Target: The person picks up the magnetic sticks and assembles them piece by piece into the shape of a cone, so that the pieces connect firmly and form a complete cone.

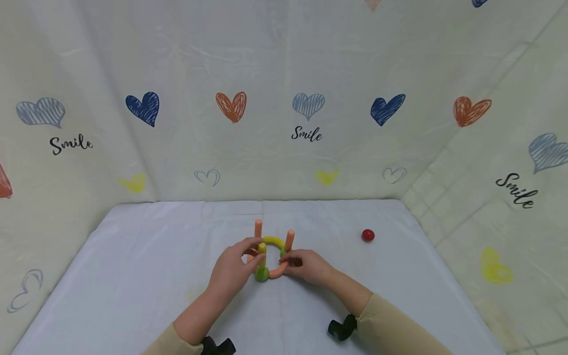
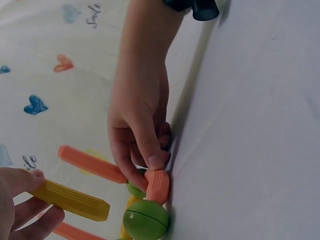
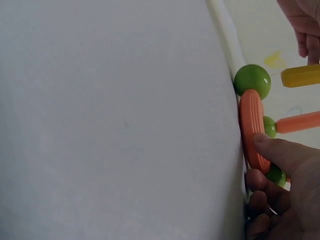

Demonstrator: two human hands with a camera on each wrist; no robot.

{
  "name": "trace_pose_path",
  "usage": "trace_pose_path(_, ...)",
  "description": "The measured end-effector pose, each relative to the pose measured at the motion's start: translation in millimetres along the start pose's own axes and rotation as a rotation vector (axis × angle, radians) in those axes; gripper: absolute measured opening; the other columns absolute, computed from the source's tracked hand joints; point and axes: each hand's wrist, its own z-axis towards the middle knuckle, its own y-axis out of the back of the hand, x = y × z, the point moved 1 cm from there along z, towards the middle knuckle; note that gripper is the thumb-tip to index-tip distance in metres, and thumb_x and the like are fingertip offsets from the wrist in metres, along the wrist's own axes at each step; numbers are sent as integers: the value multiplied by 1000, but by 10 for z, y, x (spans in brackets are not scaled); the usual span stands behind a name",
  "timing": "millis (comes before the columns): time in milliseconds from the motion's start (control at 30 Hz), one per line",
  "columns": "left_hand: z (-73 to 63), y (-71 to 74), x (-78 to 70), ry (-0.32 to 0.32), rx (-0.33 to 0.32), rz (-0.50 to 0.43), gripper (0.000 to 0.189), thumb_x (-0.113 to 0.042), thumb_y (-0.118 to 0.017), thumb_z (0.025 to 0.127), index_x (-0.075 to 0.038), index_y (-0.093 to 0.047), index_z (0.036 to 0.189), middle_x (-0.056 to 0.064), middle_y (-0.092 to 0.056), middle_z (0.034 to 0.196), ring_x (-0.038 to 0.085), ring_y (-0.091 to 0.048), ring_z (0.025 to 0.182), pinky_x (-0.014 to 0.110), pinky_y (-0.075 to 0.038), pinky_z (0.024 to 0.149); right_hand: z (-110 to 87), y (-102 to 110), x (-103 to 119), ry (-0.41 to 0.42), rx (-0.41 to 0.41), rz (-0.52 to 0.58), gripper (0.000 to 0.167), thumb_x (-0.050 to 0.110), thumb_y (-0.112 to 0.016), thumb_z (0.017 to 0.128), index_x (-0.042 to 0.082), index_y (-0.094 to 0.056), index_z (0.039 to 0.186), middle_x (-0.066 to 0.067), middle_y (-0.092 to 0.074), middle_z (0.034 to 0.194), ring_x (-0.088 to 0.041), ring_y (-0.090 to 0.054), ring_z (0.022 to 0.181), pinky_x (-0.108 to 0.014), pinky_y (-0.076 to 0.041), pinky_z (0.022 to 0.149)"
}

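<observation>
In the head view my left hand pinches a straight yellow rod between thumb and fingers. A small gap shows between the rod's lower end and a green ball in both wrist views. My right hand holds a curved orange piece by thumb and fingers, low on the table. This piece joins the green ball and belongs to a ring of curved pieces, with a curved yellow piece on its far side. Two orange rods, one at the left and another at the right, rise from the ring.
A red ball lies on the white tablecloth, to the right of the ring. Behind the table hangs a pale curtain printed with hearts. Black devices sit at both wrists, the right one close over the cloth.
</observation>
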Motion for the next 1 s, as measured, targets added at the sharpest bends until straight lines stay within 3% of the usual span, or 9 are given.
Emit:
trace_pose_path(433, -11, -109, 69, 17, 5, -2, 34, -30, -77, 88, -26, -68, 121, -15, -68, 100, 7, -63, 91, 31, -50, 72, 1, -2, -6, 5, 3, -6, 24, 21, -73, 91, 17, -74, 115, 9, -61, 88, -12, -53, 79, -27, -45, 69)
trace_pose_path(667, 4, -23, 43, -3, -23, -47, 38, -32, -77, 87, -22, -67, 123, -14, -66, 102, 12, -64, 93, 38, -50, 79, 3, -12, -25, 19, 1, -6, 25, 22, -74, 91, 17, -74, 115, 10, -61, 86, -10, -53, 78, -26, -44, 69)
trace_pose_path(800, 19, 34, 48, -30, -35, -74, 38, -29, -77, 88, -18, -68, 124, -13, -66, 101, 8, -62, 90, 41, -52, 82, 2, -13, -25, 26, -2, 0, 24, 21, -74, 91, 16, -74, 115, 10, -62, 87, -10, -53, 79, -26, -45, 69)
trace_pose_path(1000, 65, 55, 191, 27, 1, -48, 35, -31, -76, 89, -23, -69, 122, -13, -65, 99, 6, -59, 87, 34, -51, 78, 7, -13, -30, 6, 4, 1, 25, 22, -73, 91, 17, -74, 115, 10, -62, 88, -11, -53, 80, -27, -45, 69)
